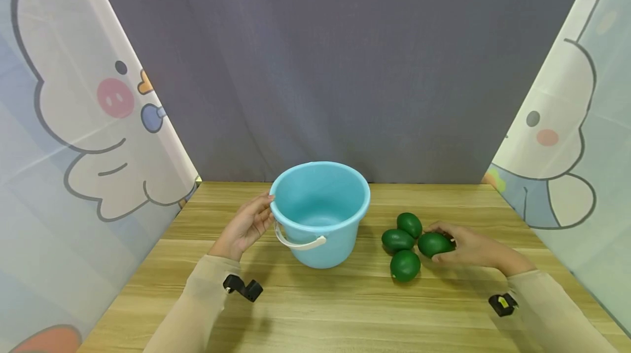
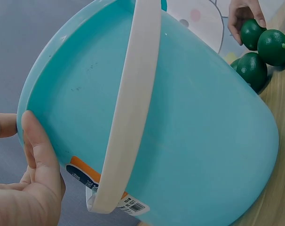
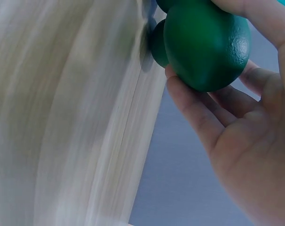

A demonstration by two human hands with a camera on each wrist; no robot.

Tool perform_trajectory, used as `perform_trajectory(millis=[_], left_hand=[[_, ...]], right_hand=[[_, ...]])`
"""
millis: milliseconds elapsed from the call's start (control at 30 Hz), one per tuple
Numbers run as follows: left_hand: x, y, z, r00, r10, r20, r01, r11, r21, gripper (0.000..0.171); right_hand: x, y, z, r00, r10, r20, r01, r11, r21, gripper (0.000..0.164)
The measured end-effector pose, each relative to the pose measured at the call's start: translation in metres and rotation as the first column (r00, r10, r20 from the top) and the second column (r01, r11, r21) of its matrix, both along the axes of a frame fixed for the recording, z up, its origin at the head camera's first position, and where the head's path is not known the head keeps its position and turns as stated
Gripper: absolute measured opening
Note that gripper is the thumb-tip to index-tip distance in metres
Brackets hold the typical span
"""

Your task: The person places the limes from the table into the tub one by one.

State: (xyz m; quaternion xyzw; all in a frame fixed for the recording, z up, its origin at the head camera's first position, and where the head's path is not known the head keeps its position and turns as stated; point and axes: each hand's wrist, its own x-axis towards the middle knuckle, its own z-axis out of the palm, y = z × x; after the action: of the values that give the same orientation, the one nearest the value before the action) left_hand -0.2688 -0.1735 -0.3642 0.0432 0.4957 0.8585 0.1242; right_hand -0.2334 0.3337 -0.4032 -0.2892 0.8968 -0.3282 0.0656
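A light-blue plastic bucket (image 1: 325, 243) stands upright on the table, and its inside looks bare. My left hand (image 1: 248, 227) grips the left side of its rim, with the thumb on the outer wall in the left wrist view. The white handle (image 2: 128, 113) hangs down the bucket's near side. Right of the bucket, my right hand (image 1: 465, 246) holds a smooth dark-green avocado (image 3: 206, 47), fingers and thumb curved about its sides. Three more avocados lie close to its left: one at the back (image 1: 409, 225), one in the middle (image 1: 397, 240) and one in front (image 1: 405, 266).
The wooden table (image 1: 315, 309) runs back to a grey curtain (image 1: 335, 68). Cartoon-printed cloths hang on the left (image 1: 89, 123) and on the right (image 1: 567, 139). An orange and dark-blue label (image 2: 83, 174) shows on the bucket's wall under the rim.
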Motion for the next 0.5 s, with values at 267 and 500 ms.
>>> perform_trajectory(millis=[267, 500], left_hand=[[0.0009, -0.0005, 0.0003, 1.0, -0.004, 0.0, 0.004, 1.0, -0.004, 0.037], [0.0016, -0.0011, 0.0009, 1.0, -0.006, 0.005, 0.006, 1.0, 0.008, 0.033]], right_hand=[[-0.001, -0.0008, 0.0022, 0.997, 0.005, -0.072, -0.004, 1.0, 0.024, 0.061], [-0.0011, -0.0033, 0.0071, 0.999, 0.007, -0.045, -0.008, 1.0, -0.011, 0.058]])
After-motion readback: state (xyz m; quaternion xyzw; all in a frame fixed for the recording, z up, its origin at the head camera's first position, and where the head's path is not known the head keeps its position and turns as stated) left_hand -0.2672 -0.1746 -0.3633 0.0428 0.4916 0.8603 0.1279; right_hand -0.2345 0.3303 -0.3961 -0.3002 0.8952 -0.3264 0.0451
